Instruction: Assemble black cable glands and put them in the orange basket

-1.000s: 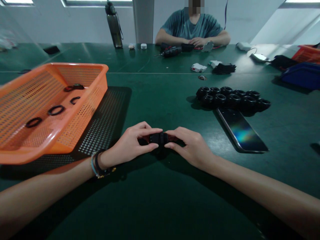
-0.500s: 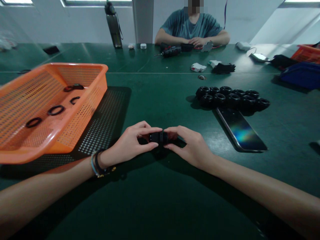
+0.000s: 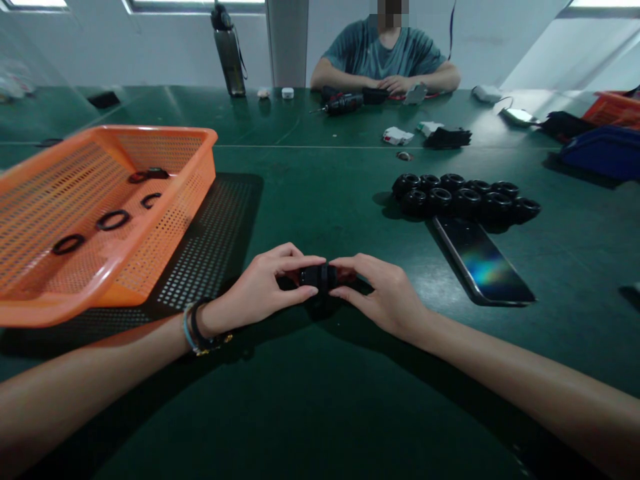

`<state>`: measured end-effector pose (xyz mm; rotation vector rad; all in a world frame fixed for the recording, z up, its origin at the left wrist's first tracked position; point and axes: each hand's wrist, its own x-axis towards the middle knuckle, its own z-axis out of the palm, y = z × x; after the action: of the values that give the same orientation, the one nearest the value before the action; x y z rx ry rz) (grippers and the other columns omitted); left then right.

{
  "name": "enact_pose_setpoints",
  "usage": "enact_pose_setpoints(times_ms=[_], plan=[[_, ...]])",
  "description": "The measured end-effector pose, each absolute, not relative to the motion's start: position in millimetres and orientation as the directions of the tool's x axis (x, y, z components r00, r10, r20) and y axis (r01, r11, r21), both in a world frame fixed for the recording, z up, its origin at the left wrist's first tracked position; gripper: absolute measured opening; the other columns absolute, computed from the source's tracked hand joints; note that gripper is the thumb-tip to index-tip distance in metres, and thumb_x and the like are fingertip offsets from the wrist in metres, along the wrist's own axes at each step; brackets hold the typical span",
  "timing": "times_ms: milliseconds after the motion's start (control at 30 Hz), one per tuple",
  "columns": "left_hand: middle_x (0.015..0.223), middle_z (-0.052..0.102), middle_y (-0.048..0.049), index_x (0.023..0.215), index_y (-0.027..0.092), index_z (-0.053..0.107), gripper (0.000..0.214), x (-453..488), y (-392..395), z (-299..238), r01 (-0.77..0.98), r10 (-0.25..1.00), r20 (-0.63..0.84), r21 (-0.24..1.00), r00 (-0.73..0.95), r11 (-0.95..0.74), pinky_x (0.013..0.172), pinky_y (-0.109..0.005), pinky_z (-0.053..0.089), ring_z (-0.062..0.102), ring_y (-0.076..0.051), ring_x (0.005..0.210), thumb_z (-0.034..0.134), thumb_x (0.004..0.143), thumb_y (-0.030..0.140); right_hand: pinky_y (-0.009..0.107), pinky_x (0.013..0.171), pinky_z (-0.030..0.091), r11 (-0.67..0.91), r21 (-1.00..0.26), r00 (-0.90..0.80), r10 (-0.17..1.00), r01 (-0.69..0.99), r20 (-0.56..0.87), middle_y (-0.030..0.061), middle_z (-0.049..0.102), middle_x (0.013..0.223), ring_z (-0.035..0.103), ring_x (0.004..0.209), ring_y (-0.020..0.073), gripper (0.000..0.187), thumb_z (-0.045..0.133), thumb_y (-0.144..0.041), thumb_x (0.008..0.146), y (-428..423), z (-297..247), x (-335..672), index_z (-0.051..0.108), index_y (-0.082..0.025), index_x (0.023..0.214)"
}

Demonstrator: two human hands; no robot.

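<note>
The left hand (image 3: 267, 283) pinches one end of a black part (image 3: 314, 275), the right hand (image 3: 384, 290) pinches the other, over the table (image 3: 320, 393); a phone (image 3: 483, 260) lies to the right, just beside black fittings (image 3: 467, 200), a basket (image 3: 207, 160) at left holds black rings (image 3: 111, 229), and at the far side a person (image 3: 387, 53) sits behind a drill (image 3: 345, 103)

A single head-worn camera looks forward and down across a green table (image 3: 320, 400). The left hand (image 3: 265, 280) and right hand (image 3: 385, 287) appear near, mid-frame; a seated co-worker (image 3: 383, 57) marks the far side.
</note>
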<state>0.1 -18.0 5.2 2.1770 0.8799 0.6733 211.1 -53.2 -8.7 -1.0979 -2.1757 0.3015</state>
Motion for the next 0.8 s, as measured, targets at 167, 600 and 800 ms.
enact_pose_setpoints(times_ms=[167,600,800], plan=[[0.089,0.058,-0.002,0.111,0.02,0.065,0.033,0.4,-17.7,5.2,0.398,0.746,0.199,0.743,0.636,-0.538,0.075,-0.027,0.049,0.057,-0.014,0.08,0.064,0.079,0.024,0.03,0.062,0.054,0.614,-0.477,-0.416,0.784,0.628,0.461,0.0048,0.07,0.082,0.065,0.071,0.0165,0.016,0.062,-0.021,0.082,-53.1,-9.5,211.5,0.061,-0.016,0.098],[0.098,0.059,-0.0032,0.112,0.019,0.059,0.037,2.5,-20.5,3.3,0.334,0.782,0.158,0.84,0.603,-0.427,0.075,-0.027,0.053,0.061,-0.014,0.083,0.064,0.076,0.022,0.029,0.063,0.053,0.603,-0.48,-0.431,0.795,0.637,0.426,0.0063,0.07,0.081,0.064,0.071,0.0167,0.017,0.061,-0.025,0.084,-52.4,-7.8,212.4,0.063,-0.014,0.097],[0.095,0.059,-0.003,0.106,0.018,0.062,0.03,1.8,-20.3,3.3,0.332,0.77,0.166,0.832,0.616,-0.445,0.073,-0.025,0.052,0.061,-0.014,0.083,0.064,0.077,0.022,0.029,0.061,0.053,0.601,-0.488,-0.425,0.797,0.634,0.429,0.0061,0.07,0.081,0.064,0.07,0.0167,0.017,0.06,-0.026,0.085,-52.8,-8.8,212.2,0.063,-0.014,0.097]])
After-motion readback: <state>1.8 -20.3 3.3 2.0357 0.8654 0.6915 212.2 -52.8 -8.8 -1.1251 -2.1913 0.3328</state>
